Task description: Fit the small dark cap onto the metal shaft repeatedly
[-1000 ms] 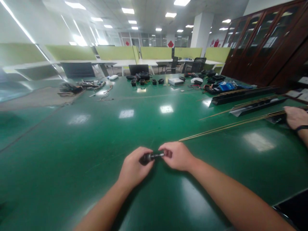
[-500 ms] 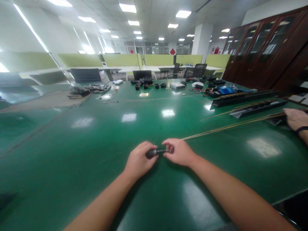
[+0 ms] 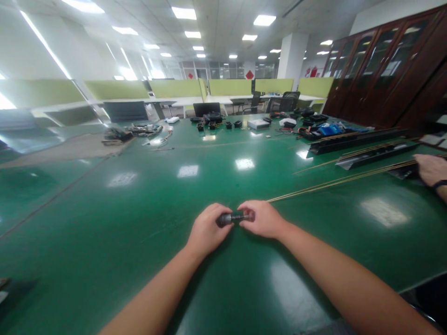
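Observation:
My left hand (image 3: pixel 209 230) grips the thick end of a small dark cylindrical object (image 3: pixel 228 218) between thumb and fingers. The object lies level, with a grey band near its middle and a narrower part pointing right. Around that narrower end curl the fingers and thumb of my right hand (image 3: pixel 261 218); the very tip is partly hidden there. Both hands are low over the green tabletop (image 3: pixel 167 279), close together. Behind my right hand, thin brass-coloured rods (image 3: pixel 314 186) run off to the right. What kind of object I hold is too blurred to tell.
Another person's hand (image 3: pixel 431 172) rests at the right by the rods and dark metal channels (image 3: pixel 377 157). Small black boxes (image 3: pixel 228 125), a white box (image 3: pixel 258 123) and a blue bundle (image 3: pixel 331 129) lie along the far side. Cables and parts (image 3: pixel 143 130) lie far left.
Both hands and the dark object have shifted slightly right in view. More of the object's narrower part shows between my hands. The other person's hand stays by the rods.

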Available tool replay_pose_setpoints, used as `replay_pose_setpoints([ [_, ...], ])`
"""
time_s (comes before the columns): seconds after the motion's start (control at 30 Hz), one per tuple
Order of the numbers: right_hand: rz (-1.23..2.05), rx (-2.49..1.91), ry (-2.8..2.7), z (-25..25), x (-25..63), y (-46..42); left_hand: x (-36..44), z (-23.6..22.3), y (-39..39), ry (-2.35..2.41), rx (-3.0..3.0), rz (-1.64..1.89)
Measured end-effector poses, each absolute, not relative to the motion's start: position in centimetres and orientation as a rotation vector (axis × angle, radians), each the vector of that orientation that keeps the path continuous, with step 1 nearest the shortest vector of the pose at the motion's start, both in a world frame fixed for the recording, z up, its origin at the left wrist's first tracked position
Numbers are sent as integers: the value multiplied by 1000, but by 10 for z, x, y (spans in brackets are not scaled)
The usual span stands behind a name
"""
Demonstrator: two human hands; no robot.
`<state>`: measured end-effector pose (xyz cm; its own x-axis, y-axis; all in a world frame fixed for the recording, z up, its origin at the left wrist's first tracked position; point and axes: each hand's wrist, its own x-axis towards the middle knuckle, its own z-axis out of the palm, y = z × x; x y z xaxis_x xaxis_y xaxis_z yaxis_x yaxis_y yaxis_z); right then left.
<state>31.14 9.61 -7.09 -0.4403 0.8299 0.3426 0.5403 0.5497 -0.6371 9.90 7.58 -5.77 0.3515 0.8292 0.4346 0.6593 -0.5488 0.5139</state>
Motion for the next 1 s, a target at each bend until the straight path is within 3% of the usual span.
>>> replay_pose_setpoints([
  [1.0,667,-1019,-2137,-67,310,83,104,-60,75,1274,2305,1084],
])
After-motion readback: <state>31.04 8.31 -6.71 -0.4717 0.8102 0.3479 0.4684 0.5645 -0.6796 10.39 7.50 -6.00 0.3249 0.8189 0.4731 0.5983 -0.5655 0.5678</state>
